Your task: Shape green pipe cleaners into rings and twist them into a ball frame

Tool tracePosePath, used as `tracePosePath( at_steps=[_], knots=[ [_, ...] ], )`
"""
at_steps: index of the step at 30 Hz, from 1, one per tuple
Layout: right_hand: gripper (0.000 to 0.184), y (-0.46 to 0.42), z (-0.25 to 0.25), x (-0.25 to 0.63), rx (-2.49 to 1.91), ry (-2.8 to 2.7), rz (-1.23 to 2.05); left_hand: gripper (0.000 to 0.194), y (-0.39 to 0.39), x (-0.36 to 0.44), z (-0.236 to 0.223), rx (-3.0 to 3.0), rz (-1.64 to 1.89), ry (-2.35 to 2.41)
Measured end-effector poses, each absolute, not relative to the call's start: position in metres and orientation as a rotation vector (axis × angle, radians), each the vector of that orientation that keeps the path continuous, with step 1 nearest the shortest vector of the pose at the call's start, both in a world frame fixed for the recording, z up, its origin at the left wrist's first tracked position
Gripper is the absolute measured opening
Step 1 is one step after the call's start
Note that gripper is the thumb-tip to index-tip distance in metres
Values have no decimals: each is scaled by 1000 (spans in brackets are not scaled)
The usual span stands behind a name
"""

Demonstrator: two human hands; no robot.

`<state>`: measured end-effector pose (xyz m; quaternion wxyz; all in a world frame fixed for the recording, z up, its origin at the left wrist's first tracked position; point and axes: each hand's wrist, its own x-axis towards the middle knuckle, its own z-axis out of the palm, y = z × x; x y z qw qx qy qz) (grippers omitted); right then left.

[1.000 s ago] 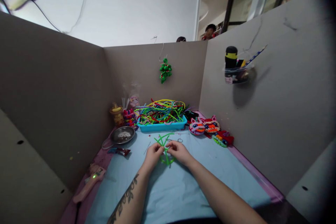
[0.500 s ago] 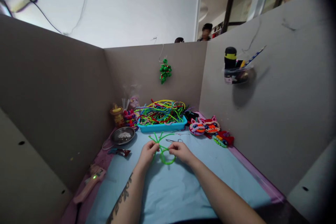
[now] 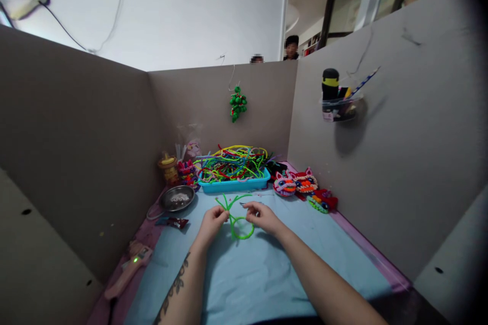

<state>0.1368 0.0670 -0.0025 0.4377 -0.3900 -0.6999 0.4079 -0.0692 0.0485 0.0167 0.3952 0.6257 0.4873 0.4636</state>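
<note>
My left hand (image 3: 215, 221) pinches a bunch of bright green pipe cleaners (image 3: 227, 206) where the strands cross. Several loose ends fan out above the fingers, and one hangs below. Joined to the bunch is a wound green ring (image 3: 244, 238), held just over the blue cloth (image 3: 247, 274). At the ring's upper right, my right hand (image 3: 262, 217) is curled, its lower fingers touching the ring; its grip is partly hidden. Small scissors (image 3: 242, 204) lie behind the right fingertips, mostly covered by them.
A blue tray (image 3: 236, 186) heaped with coloured pipe cleaners stands at the back. Finished animal-face pieces (image 3: 295, 183) lie to its right. On the left are a metal pan (image 3: 176, 198), a brown packet (image 3: 177, 222) and a pink glue gun (image 3: 127, 274). Grey partitions (image 3: 224, 106) enclose the table.
My right hand has shifted slightly up from the strand it was pulling, which no longer shows stretched between the hands. The green ring shows more fully, and the scissors are more covered.
</note>
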Motion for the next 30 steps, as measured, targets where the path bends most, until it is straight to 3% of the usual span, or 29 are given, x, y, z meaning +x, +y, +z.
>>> tracePosePath(
  at_steps=[3, 9, 12, 19, 24, 30],
  knots=[
    [41, 65, -1, 137, -974, -1669, 867, 23, 46, -66, 14, 1621, 1046, 1197],
    [11, 57, 9, 135, -944, -1739, 618, 20, 41, -60, 11, 1701, 915, 1103],
    [12, 55, 10, 133, -966, -1750, 586, 20, 41, -60, 12, 1691, 916, 1110],
    [9, 63, 2, 135, -973, -1645, 854, 24, 42, -63, 19, 1703, 951, 1129],
    [18, 68, -1, 140, -840, -1583, 1164, 26, 40, -65, 23, 1725, 899, 1087],
    [27, 73, -5, 140, -934, -1589, 1024, 27, 42, -61, 17, 1696, 971, 1134]
  ],
)
